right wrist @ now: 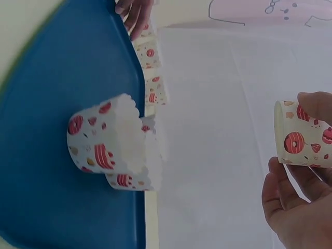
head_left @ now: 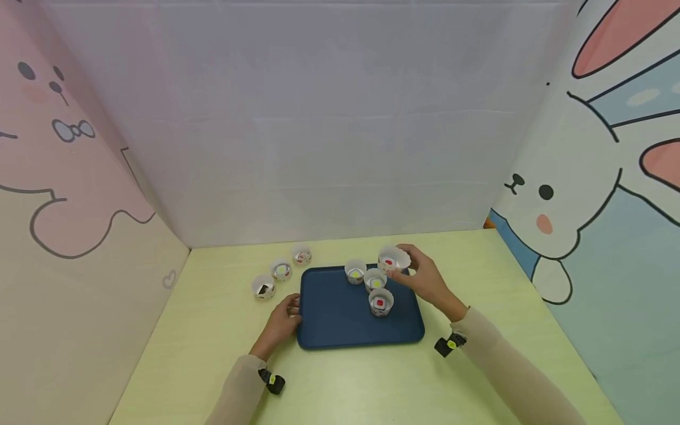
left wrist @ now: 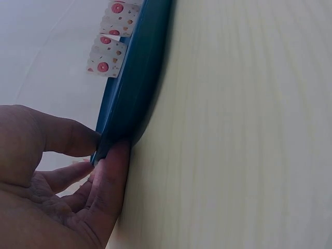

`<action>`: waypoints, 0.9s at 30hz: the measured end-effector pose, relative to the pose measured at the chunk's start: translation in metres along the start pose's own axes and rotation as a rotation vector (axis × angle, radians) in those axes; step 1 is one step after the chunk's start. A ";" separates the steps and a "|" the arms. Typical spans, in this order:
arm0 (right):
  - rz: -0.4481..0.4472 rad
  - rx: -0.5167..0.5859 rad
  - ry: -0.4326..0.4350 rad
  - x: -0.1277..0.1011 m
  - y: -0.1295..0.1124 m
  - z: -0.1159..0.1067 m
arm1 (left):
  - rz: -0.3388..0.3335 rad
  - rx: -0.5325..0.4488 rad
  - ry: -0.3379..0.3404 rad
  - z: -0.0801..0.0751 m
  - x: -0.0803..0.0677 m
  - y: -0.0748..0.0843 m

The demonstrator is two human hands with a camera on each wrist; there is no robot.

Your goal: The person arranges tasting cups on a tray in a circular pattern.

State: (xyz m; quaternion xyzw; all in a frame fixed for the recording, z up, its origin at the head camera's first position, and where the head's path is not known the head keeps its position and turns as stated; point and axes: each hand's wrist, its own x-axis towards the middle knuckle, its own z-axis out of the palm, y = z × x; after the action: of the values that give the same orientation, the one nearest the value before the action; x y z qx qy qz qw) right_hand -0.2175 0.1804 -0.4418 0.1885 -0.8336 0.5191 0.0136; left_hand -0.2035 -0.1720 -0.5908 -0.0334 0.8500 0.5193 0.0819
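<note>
My right hand (head_left: pixel 422 277) holds a white paper baking cup (head_left: pixel 392 258) with scalloped rim and a red piece inside, raised over the tray's far right corner. Printed pastries cover that cup's side (right wrist: pixel 303 135) in the right wrist view. Three similar cups stand upright on the blue tray (head_left: pixel 334 313): a front cup (head_left: pixel 381 303) with a red piece, a middle cup (head_left: pixel 375 280) and a back cup (head_left: pixel 355 272), each with a yellow piece. At the tray's left edge, my left hand (head_left: pixel 283 321) pinches the rim, thumb above and fingers below in the left wrist view.
Left of the tray, three more cups stand on the pale table (head_left: pixel 196 342) in a slanting row: a near cup (head_left: pixel 263 287) with a black piece, a middle cup (head_left: pixel 281 270) with a yellow one, and a far cup (head_left: pixel 301 255). A white wall (head_left: pixel 329 147) rises behind.
</note>
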 end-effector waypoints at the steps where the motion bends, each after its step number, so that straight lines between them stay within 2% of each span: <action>1: -0.002 0.007 -0.005 -0.001 0.000 0.002 | -0.001 0.002 0.001 0.000 0.000 0.000; 8: 0.011 0.032 -0.028 -0.010 -0.006 0.014 | 0.009 0.014 0.000 0.000 0.000 0.001; 18: 0.022 0.077 -0.022 -0.022 -0.008 0.032 | -0.010 0.002 0.005 0.000 -0.001 0.002; 25: 0.028 0.111 0.020 -0.022 0.028 0.054 | -0.008 0.000 -0.001 -0.001 0.000 0.001; 27: 0.045 0.138 0.027 -0.024 0.031 0.059 | -0.004 0.000 0.001 -0.001 0.000 0.001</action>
State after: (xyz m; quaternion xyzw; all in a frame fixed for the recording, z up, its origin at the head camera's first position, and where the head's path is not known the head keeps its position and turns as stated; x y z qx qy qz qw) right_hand -0.1955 0.1484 -0.5001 0.1631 -0.7994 0.5782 0.0002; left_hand -0.2039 -0.1725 -0.5897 -0.0354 0.8499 0.5192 0.0826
